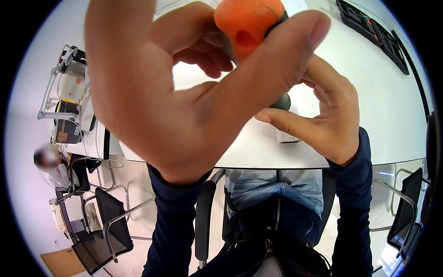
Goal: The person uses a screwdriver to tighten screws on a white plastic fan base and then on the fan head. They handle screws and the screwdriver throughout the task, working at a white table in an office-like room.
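Observation:
Close to the camera, my left hand [184, 115] is curled around a rounded orange-and-black tool handle [247, 23]. The end facing me has a small hollow in the orange part, and the far side is hidden by my thumb and fingers. Farther off and to the right, my right hand [334, 117] pinches a dark grey rounded piece [282, 102] between thumb and fingers. My left thumb covers most of the space between, so I cannot tell whether the grey piece belongs to the same tool. Beneath my right hand, a small white box [287, 137] lies on the white table [392, 124].
An open black tool case [374, 32] with red-and-black pieces lies at the far right. To the left stand equipment on another desk [71, 87], a seated person [57, 168] and a black mesh chair [108, 221]. Another chair [406, 207] is at the right.

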Action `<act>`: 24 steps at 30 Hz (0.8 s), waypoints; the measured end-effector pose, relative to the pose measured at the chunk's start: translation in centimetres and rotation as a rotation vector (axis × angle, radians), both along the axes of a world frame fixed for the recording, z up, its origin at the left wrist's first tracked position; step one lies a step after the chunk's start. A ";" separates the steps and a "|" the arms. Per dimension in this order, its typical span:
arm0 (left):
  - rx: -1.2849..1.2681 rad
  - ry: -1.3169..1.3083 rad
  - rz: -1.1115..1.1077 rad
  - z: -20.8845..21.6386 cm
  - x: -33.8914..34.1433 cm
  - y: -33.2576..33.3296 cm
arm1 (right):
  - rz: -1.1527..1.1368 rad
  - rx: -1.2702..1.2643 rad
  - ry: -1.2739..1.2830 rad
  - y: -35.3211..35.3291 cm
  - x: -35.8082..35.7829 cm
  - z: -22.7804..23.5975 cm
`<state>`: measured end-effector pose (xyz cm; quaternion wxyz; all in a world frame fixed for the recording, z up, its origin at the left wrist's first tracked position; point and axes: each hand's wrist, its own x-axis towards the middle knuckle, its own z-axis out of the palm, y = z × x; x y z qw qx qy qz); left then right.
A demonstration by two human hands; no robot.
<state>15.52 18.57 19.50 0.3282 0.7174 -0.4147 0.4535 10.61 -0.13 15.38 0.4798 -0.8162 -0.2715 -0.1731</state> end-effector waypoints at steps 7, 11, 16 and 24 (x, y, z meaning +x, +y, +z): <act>-0.008 -0.014 -0.122 0.0 0.9 -0.7 | 0.186 0.027 -0.060 -1.5 0.7 -0.2; 0.079 0.142 -0.265 0.3 1.4 -0.7 | 0.159 0.047 -0.051 -1.5 0.5 -0.4; 0.239 0.359 -0.822 0.8 3.8 -1.4 | 0.049 0.063 -0.070 -1.3 0.2 -0.7; 0.134 0.274 -0.391 0.4 1.7 -1.2 | -0.114 0.047 -0.121 -0.7 -0.3 -1.4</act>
